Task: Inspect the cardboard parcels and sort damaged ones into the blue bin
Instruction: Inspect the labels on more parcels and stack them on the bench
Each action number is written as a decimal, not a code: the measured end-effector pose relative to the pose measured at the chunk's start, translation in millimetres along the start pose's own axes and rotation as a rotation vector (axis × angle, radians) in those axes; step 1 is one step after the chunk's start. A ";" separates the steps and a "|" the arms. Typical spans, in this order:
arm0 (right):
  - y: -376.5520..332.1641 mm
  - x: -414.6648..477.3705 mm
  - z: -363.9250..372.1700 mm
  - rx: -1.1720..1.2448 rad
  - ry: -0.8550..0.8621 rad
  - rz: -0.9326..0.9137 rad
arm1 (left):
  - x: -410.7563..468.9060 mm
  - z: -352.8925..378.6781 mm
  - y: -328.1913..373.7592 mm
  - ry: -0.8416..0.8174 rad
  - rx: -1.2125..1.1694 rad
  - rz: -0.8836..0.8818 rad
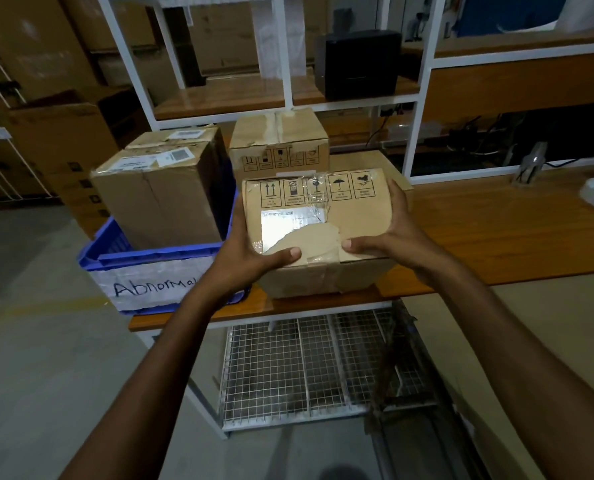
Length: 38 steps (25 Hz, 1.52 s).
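Observation:
I hold a cardboard parcel with a torn label and wrinkled tape above the front edge of the wooden table. My left hand grips its left side, thumb on the top face. My right hand grips its right side, thumb on top as well. The blue bin, labelled "Abnormal", stands at the table's left end and holds two taped parcels. Another parcel with handling symbols sits on the table behind the one I hold.
A white shelf frame rises behind the table, with a black box-shaped device on its shelf. A wire mesh rack sits under the table. Stacked cartons stand at the left, and cables lie at the right back.

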State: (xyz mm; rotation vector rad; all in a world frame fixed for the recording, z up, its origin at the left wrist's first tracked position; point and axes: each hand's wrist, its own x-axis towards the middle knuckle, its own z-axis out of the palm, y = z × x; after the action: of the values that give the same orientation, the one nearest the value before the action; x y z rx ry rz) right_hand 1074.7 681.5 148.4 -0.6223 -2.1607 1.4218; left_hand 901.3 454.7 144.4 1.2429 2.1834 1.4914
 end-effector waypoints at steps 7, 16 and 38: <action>6.8 -5.1 -0.7 -0.083 -0.064 -0.019 | -6.4 -3.3 -15.1 -0.086 0.086 0.014; -14.6 2.1 -6.9 -0.049 0.085 -0.180 | 0.4 -9.4 6.2 0.255 0.080 -0.010; 18.1 33.7 33.7 -0.121 0.288 -0.045 | 15.2 28.1 -42.8 0.301 0.147 -0.210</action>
State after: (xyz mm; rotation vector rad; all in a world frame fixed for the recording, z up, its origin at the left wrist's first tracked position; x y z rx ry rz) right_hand 1029.7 684.4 124.6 -0.7669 -2.0273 1.1080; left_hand 886.4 479.1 99.2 0.8355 2.5650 1.5370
